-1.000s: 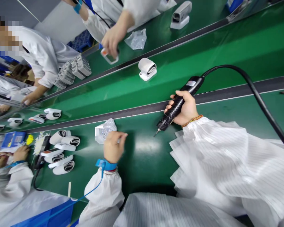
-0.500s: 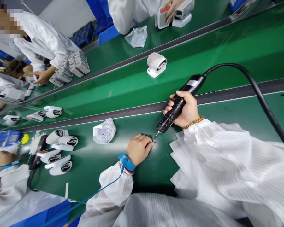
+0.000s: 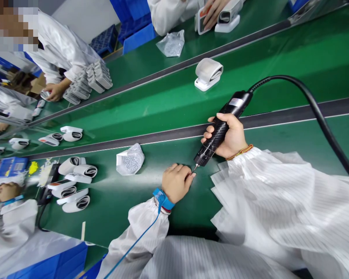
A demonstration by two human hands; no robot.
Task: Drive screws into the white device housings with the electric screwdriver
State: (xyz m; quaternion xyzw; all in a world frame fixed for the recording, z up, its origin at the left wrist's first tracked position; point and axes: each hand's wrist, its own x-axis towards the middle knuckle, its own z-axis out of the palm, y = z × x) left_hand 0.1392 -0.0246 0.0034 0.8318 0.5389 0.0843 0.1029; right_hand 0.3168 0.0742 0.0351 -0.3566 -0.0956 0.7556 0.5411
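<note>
My right hand [image 3: 231, 135] is wrapped round a black electric screwdriver [image 3: 218, 131], tilted so that its bit points down and to the left. Close to the bit tip, my left hand [image 3: 177, 182] rests low over the green table [image 3: 139, 201], its fingers curled and its thumb by the bit. What those fingers hold, if anything, is hidden. A blue wrist strap [image 3: 164, 199] with a cord is round my left wrist. Left of that hand sits a clear bag of small screws [image 3: 130, 161]. Beyond the screwdriver, a white cuffed device [image 3: 208, 73] rests on the green belt [image 3: 151, 104].
Several white cuffed devices [image 3: 75, 184] are grouped at the left, near a blue bin [image 3: 13, 167]. The screwdriver's black cable [image 3: 317, 104] arcs off to the right. Co-workers sit across the belt and at far left; one co-worker's hand [image 3: 216, 11] touches a device.
The device on the belt has shifted right, and the devices at the belt's left have moved right too. My left hand has moved slightly right, nearer the bit. The screwdriver stays in my right hand.
</note>
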